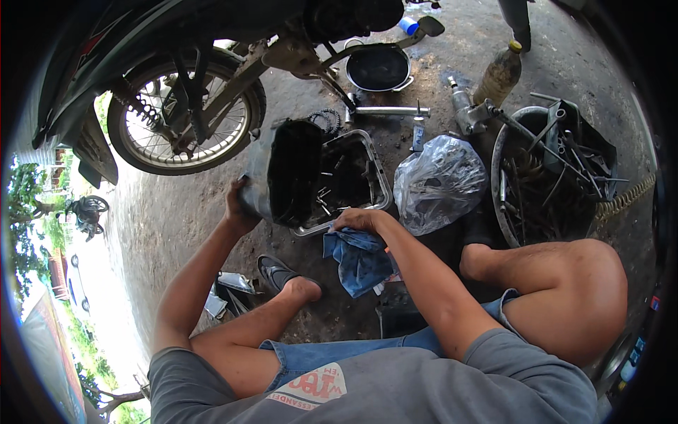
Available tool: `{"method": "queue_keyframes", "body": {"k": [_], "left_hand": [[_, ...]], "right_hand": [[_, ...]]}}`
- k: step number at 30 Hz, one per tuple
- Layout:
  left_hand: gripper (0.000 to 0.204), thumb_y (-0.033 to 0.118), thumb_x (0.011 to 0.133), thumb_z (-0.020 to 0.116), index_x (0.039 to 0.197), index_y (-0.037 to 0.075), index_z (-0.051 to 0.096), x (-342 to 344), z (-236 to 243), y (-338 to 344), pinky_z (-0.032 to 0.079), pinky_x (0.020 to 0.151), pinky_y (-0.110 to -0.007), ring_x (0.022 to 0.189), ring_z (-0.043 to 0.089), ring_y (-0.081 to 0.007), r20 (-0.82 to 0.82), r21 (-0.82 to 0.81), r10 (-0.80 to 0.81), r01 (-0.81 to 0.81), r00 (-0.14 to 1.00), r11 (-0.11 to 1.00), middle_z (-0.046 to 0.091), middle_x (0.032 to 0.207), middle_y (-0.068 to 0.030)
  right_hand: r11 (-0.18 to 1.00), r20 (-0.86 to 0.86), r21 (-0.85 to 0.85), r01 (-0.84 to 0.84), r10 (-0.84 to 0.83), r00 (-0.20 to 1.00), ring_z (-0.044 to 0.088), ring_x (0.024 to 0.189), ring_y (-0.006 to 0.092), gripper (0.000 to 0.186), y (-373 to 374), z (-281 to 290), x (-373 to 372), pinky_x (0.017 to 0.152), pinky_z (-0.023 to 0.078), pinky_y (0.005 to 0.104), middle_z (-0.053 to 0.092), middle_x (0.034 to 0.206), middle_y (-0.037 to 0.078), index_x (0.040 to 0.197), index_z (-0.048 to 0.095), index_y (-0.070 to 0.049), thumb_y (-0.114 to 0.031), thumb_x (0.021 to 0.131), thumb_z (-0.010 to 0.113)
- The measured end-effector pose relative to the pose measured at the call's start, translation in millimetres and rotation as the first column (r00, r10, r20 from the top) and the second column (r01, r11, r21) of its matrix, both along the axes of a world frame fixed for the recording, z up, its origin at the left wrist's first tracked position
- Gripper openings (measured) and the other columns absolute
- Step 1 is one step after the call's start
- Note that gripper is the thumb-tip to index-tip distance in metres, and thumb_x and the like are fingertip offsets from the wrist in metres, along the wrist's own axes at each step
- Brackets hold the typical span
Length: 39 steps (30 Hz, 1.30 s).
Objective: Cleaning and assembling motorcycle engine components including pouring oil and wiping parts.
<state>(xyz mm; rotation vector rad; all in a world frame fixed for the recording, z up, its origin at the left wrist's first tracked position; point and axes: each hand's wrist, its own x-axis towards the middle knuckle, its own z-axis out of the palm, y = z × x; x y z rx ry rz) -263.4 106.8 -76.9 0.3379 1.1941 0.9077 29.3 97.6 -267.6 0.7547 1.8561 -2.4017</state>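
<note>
My left hand (242,206) grips the side of a dark open-topped container (265,173), tilted so that its black inside faces right. The container overlaps the left part of a metal tray (382,173), which holds several small bolts (323,201) and dark residue. At the tray's near edge my right hand (359,220) is closed on a stained blue rag (359,265), which hangs below my fingers. Whether the rag or the hand touches the tray, I cannot tell.
A motorcycle's spoked wheel (180,157) stands at the far left. A clear plastic bag (441,184) lies right of the tray, beside a tub of tools (498,205). Behind are a dark basin (379,87), a metal bar (392,111) and a yellow-capped bottle (498,76).
</note>
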Motion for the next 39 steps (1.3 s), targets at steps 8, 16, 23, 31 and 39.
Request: {"method": "queue_keyframes", "body": {"k": [8,16,23,31,39], "left_hand": [[0.074,0.059,0.085,0.062,0.142,0.011,0.056,39,12,5,0.043,0.111,-0.051,0.124,0.062,-0.0316,0.251,0.003,-0.011,0.010,0.968,1.000,0.066,0.135,-0.0105],[0.076,0.063,0.086,0.059,0.142,0.012,0.057,56,1,16,0.048,0.106,-0.053,0.122,0.063,-0.0326,0.235,0.132,-0.002,-0.029,0.972,0.991,0.066,0.134,-0.0104],[0.084,0.074,0.087,0.053,0.149,0.017,0.053,132,-55,-14,0.048,0.109,-0.054,0.132,0.057,-0.0322,0.602,0.378,0.171,-0.467,0.780,0.799,0.058,0.146,-0.0087],[0.087,0.076,0.083,0.058,0.153,0.025,0.048,166,-83,-6,0.045,0.111,-0.059,0.136,0.053,-0.0354,0.794,0.283,0.147,-0.573,0.589,0.769,0.052,0.153,-0.0076],[0.090,0.076,0.082,0.061,0.153,0.023,0.048,190,-85,8,0.047,0.110,-0.059,0.139,0.051,-0.0362,0.837,0.298,0.079,-0.572,0.541,0.764,0.050,0.155,-0.0094]], "right_hand": [[0.524,0.106,-0.811,0.261,-0.308,0.946,0.072,0.085,0.0217,0.030,16,45,66,0.082,0.059,0.0372,0.077,0.101,0.007,0.106,0.077,-0.010,-0.035,0.093,0.066],[0.429,0.021,-0.791,0.437,-0.693,0.720,0.074,0.089,0.0247,0.034,68,68,103,0.087,0.060,0.0382,0.078,0.103,0.008,0.115,0.076,-0.009,-0.035,0.095,0.066],[0.762,-0.174,0.084,0.642,-0.623,0.762,0.062,0.121,0.0230,0.096,114,159,143,0.107,0.045,0.0326,0.060,0.142,0.015,0.160,0.034,-0.002,-0.032,0.083,0.081],[0.332,-0.190,0.831,0.446,-0.584,0.789,0.068,0.113,0.0325,0.075,158,270,128,0.101,0.051,0.0383,0.069,0.123,0.023,0.144,0.055,-0.001,-0.034,0.083,0.083],[0.124,0.133,0.987,-0.103,-0.268,0.954,0.072,0.087,0.0360,0.038,167,351,103,0.078,0.056,0.0452,0.071,0.091,0.020,0.109,0.066,0.000,-0.033,0.094,0.074]]}}
